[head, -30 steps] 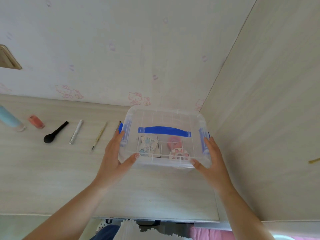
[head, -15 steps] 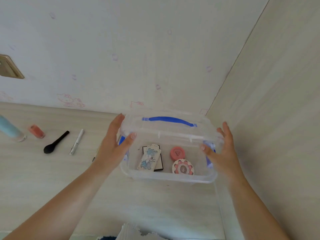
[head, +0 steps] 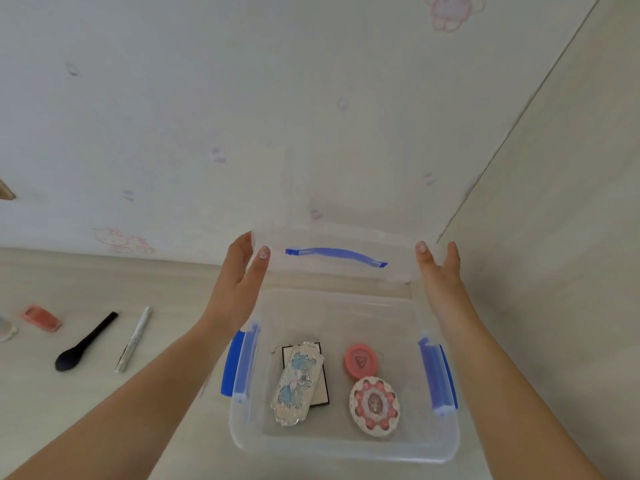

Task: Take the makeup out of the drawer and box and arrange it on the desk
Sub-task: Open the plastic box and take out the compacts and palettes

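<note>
**A:** What does each grip hold?

**B:** The left hand (head: 239, 285) and right hand (head: 441, 282) each pinch an end of the clear plastic lid with a blue handle (head: 336, 256), raised above the clear plastic box with blue side latches (head: 346, 441) on the pale wood worktop (head: 104, 410).

**A:** Which step is this?

**B:** Opening the box. Inside lie a silver oblong palette (head: 299, 382), a coral round compact (head: 361, 361) and a pink-patterned round compact (head: 374, 406). Next, probably, set the lid aside and lift these out beside the black brush (head: 85, 342) and silver pen (head: 133, 339).

No readable words or numbers are showing anywhere; only a small triangle emblem is sitting on the lid of the round coral compact (head: 361, 361) inside the box (head: 343, 445).
</note>
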Demonstrator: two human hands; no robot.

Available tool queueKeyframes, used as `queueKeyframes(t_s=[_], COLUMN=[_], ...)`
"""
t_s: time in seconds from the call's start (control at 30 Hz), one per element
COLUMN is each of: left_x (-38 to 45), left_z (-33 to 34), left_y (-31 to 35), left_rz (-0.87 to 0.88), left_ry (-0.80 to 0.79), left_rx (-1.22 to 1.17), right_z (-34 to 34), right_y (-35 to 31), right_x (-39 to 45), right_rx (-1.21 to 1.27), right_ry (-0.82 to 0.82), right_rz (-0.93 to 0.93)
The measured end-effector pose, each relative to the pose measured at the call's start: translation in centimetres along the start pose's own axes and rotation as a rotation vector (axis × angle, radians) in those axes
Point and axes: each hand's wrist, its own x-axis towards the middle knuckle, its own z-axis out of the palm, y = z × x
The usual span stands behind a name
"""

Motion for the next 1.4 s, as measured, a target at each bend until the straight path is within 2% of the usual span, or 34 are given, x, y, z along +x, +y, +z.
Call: queueKeyframes(t_s=[0.3, 0.43, 0.7, 0.97, 1.07, 1.17, 1.27, 1.4], left_x=[3.8, 4.3, 5.1, 5.1, 5.0, 4.7, 3.6, 0.5], left_z=[1.4, 1.3, 1.6, 1.5, 1.5, 1.3, 1.0, 1.3], left_y=[-3.0, -3.9, -4.3, -4.4, -4.2, -3.8, -2.7, -0.4], left_rz=[-0.379, -0.474, -0.543, -0.541, -0.495, -0.328, -0.104, 0.211], left_ry=[-0.114, -0.164, -0.187, -0.185, -0.169, -0.131, -0.061, -0.013], left_rx=[0.274, 0.231, 0.117, 0.089, 0.148, 0.347, 0.461, 0.386], right_z=[2.3, 2.6, 2.8, 2.7, 2.6, 2.2, 1.7, 1.4], right_y=[2.3, 3.3, 3.7, 3.9, 3.7, 3.3, 2.3, 1.1], right_x=[4.8, 5.7, 6.9, 7.1, 6.9, 6.4, 4.7, 1.1], right_rx=[-0.248, -0.301, -0.428, -0.422, -0.404, -0.403, -0.412, -0.223], right_ry=[-0.163, -0.215, -0.254, -0.268, -0.235, -0.148, -0.042, 0.067], right_rz=[0.145, 0.171, 0.196, 0.182, 0.160, 0.098, -0.076, -0.347])
